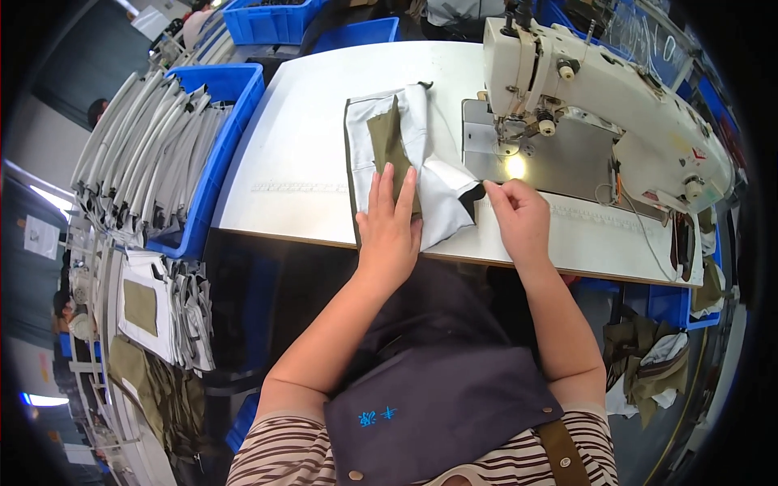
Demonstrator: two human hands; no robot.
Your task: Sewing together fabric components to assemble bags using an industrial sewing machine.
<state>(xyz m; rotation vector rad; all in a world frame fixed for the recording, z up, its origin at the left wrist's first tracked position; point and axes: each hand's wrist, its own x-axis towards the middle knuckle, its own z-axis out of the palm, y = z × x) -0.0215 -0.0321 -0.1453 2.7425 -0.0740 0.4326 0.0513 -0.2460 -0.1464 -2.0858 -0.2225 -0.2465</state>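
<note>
A white fabric piece [365, 130] with dark edging and an olive-green patch [386, 142] lies on the white sewing table, partly over its front edge. My left hand [387, 215] rests on it with fingers stretched out flat, covering the lower part of the olive cloth. Off to the right, my right hand [519, 217] pinches a dark corner of the same piece and holds it pulled outward, so the cloth fans between both hands. Just beyond that hand, the sewing machine [559, 77] has its lamp lit beside the needle area.
At the left, a blue bin [212, 182] holds many folded white pieces, with more white and olive cloth [154, 389] hanging below. Blue bins [271, 23] stand at the back. Fabric scraps [648, 364] pile at the lower right. The table's front edge [324, 240] runs before my body.
</note>
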